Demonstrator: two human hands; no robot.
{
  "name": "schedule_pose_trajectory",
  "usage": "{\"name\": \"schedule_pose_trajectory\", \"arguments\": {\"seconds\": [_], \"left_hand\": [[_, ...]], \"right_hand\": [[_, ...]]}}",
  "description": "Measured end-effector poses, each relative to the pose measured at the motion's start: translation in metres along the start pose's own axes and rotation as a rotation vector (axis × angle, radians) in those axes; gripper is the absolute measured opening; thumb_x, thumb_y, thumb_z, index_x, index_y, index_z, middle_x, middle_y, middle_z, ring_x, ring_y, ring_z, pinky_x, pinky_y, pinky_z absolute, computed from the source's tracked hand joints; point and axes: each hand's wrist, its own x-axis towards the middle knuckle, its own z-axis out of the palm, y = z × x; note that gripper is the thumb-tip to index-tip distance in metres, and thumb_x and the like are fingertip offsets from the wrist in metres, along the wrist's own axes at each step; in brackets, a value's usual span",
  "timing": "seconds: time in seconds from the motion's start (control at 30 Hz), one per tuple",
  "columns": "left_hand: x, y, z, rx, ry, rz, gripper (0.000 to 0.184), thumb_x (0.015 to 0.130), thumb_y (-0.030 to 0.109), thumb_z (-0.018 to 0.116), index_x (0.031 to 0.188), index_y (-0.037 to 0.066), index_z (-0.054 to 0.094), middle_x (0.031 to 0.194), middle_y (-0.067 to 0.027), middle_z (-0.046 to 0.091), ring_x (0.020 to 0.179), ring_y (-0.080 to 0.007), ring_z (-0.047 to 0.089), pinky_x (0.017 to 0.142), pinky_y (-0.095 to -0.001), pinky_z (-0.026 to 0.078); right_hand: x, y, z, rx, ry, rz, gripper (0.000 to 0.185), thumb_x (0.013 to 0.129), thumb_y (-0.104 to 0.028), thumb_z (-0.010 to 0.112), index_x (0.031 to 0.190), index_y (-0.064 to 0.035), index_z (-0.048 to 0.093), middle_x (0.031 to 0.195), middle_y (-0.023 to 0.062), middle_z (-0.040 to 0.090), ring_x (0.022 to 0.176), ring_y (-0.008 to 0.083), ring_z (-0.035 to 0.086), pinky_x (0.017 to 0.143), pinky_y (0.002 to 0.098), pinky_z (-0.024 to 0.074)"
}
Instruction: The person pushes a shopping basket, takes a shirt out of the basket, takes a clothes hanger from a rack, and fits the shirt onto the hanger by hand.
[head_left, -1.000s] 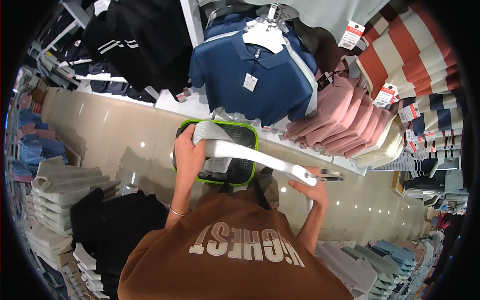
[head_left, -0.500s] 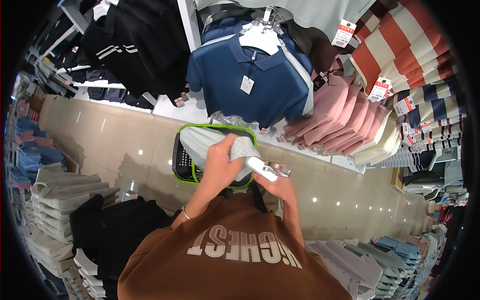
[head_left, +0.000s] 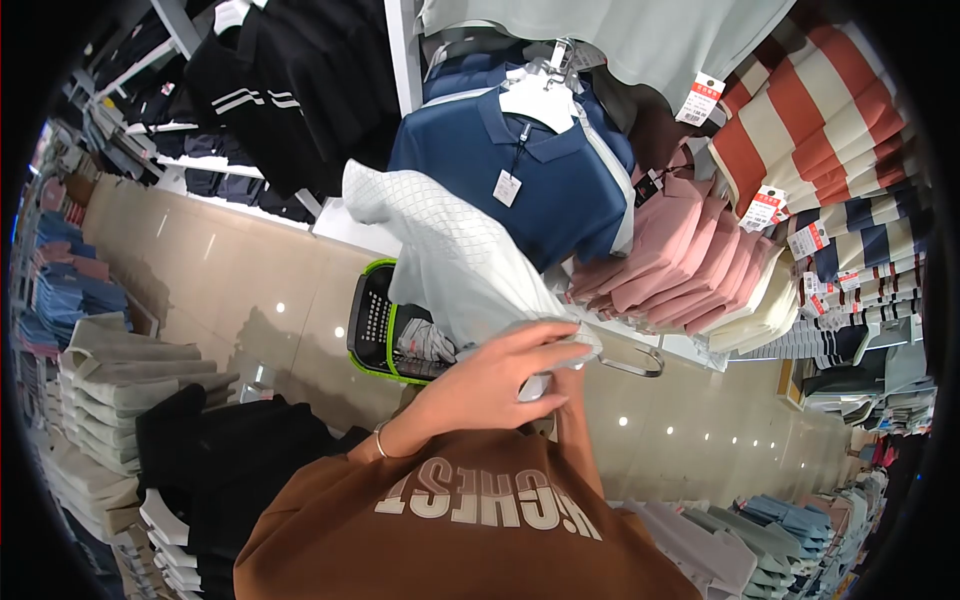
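My left fingers (head_left: 532,338) grip the near end of a pale shirt (head_left: 460,250); the rest fans out beyond them, partly hiding a basket (head_left: 374,318). Hanger hook (head_left: 648,371) right of them. Right hand (head_left: 570,387) mostly hidden, can't tell its grip.

The pale garment (head_left: 455,255) has spread out, and the left hand (head_left: 490,375) now covers much of the right hand (head_left: 569,384).
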Motion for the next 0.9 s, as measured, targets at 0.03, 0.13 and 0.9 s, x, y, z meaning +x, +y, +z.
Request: {"name": "schedule_pose_trajectory", "arguments": {"seconds": [0.03, 0.13, 0.9], "left_hand": [[-0.001, 0.0, 0.0, -0.026, -0.014, 0.023, 0.049, 0.074, 0.009, 0.073, 0.122, 0.008, 0.06, 0.129, -0.0119, 0.054, 0.115, -0.0291, 0.056, 0.095, -0.0367, 0.047], [-0.003, -0.001, 0.0, -0.031, 0.153, 0.047, 0.031, 0.075, 0.008, 0.073, 0.105, 0.004, 0.066, 0.109, -0.0114, 0.064, 0.097, -0.0229, 0.064, 0.082, -0.032, 0.051], [-0.007, -0.045, -0.003, -0.229, 0.33, -0.312, 0.038, 0.092, 0.021, 0.058, 0.066, -0.006, 0.061, 0.055, -0.0118, 0.06, 0.045, -0.0129, 0.054, 0.045, -0.0299, 0.042]], "right_hand": [[0.0, -0.003, 0.001, 0.119, 0.011, -0.012, 0.047, 0.074, -0.008, 0.068, 0.118, 0.0008, 0.056, 0.108, 0.0113, 0.064, 0.097, 0.0206, 0.063, 0.086, 0.0351, 0.0509], [-0.005, -0.018, 0.011, 0.457, -0.036, -0.151, 0.049, 0.075, -0.01, 0.07, 0.121, 0.0006, 0.055, 0.112, 0.012, 0.063, 0.1, 0.0213, 0.062, 0.089, 0.0368, 0.0494], [0.004, 0.01, -0.006, -0.204, -0.198, -0.408, 0.043, 0.089, -0.02, 0.06, 0.127, -0.0018, 0.053, 0.126, 0.0129, 0.056, 0.117, 0.0265, 0.052, 0.1, 0.0384, 0.0384]]}}
